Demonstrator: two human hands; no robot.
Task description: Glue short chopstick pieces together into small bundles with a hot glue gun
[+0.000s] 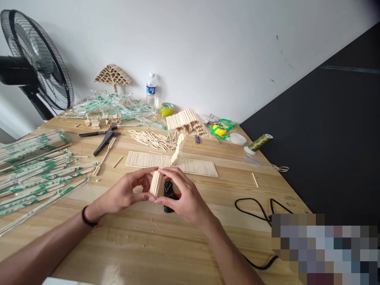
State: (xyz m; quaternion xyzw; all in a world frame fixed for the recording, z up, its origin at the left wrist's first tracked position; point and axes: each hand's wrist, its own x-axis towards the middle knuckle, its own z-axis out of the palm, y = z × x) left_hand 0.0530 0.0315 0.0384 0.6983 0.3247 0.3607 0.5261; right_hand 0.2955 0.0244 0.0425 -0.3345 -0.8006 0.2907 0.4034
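Both my hands meet at the middle of the wooden table (142,241), pinching a small bundle of short wooden sticks (156,183) held upright between them. My left hand (126,192) grips its left side with thumb and fingers; a dark band is on that wrist. My right hand (185,198) closes on the right side, above a black tool (169,194) lying on the table. Just behind stands a stick-built tree model (185,124) on a flat mat of sticks (145,159).
Wrapped chopsticks (32,170) pile at the left. Black pliers (103,139), loose cut sticks (152,138), another stick tree (113,75), a water bottle (151,89), tape rolls (166,109), a thread spool (259,142) and a black cable (255,209) lie around. A fan (32,59) stands far left.
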